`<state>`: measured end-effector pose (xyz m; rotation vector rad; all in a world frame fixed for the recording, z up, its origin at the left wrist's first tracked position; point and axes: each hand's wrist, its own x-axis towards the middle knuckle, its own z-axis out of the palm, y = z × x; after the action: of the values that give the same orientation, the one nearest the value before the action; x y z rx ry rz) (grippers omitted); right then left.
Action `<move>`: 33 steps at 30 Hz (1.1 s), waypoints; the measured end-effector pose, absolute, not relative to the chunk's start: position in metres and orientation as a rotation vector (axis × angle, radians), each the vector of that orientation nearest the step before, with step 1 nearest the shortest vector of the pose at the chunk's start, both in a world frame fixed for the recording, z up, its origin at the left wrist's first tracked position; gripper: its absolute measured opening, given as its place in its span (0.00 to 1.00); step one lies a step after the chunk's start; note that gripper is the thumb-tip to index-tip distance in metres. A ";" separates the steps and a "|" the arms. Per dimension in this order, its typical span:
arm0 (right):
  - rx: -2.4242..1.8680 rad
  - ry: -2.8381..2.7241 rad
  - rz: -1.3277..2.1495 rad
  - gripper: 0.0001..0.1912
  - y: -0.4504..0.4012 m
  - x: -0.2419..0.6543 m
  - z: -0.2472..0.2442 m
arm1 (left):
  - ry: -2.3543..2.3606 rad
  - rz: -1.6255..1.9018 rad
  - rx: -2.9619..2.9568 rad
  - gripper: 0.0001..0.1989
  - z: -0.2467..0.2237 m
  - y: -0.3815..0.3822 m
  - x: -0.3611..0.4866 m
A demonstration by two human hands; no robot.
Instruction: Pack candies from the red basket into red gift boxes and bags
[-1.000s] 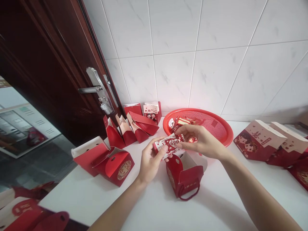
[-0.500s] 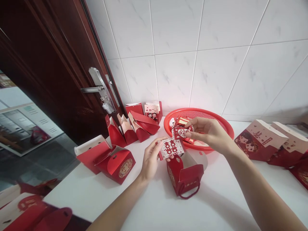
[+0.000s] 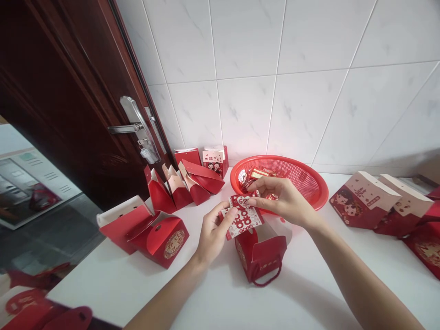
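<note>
My left hand (image 3: 213,229) is closed on a flat white-and-red packet (image 3: 244,222) printed with a red double-happiness sign. My right hand (image 3: 280,199) pinches a small red packet (image 3: 242,200) marked "52", which overlaps the top of the white one. Just below both packets stands an open red gift box (image 3: 266,254) with a dark red cord handle on its front. Behind my right hand lies a red plastic basket (image 3: 292,166) with several wrapped sweets (image 3: 260,173) in its left part.
Left on the white table (image 3: 213,298) are open red boxes (image 3: 161,238) and a row of folded ones (image 3: 175,188) near the door (image 3: 68,91). More pink-and-red boxes (image 3: 360,201) stand at the right. A tiled wall (image 3: 247,114) runs behind.
My right hand has brought the red packet down and left, from above the white packet onto its upper part. My left hand still holds the white packet. The view has shifted slightly.
</note>
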<state>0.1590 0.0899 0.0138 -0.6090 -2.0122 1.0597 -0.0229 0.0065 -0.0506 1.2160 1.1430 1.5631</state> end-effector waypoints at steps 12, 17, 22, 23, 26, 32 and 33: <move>-1.314 -2.321 0.698 0.06 0.200 0.215 0.002 | 1.224 1.592 1.303 0.18 -0.048 0.009 -0.025; -1.415 -2.621 0.713 0.13 0.219 0.197 -0.012 | 1.255 1.579 1.306 0.18 -0.051 0.010 -0.027; -1.511 -2.747 0.573 0.39 0.216 0.182 -0.028 | 1.243 1.606 1.253 0.19 -0.051 0.012 -0.029; -1.535 -2.770 0.566 0.42 0.215 0.182 -0.030 | 1.237 1.611 1.236 0.19 -0.051 0.013 -0.029; -1.605 -2.826 0.553 0.40 0.215 0.183 -0.033 | 1.203 1.603 1.189 0.18 -0.050 0.014 -0.029; -1.552 -2.845 0.461 0.26 0.218 0.183 -0.034 | 1.185 1.595 1.207 0.17 -0.053 0.016 -0.030; -1.543 -2.836 0.450 0.24 0.218 0.183 -0.034 | 1.186 1.598 1.204 0.17 -0.053 0.016 -0.030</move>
<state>0.1832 0.2176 -0.0338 -1.5427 -2.8355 0.4504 -0.0303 0.0158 -0.0529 1.2037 1.1864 1.5975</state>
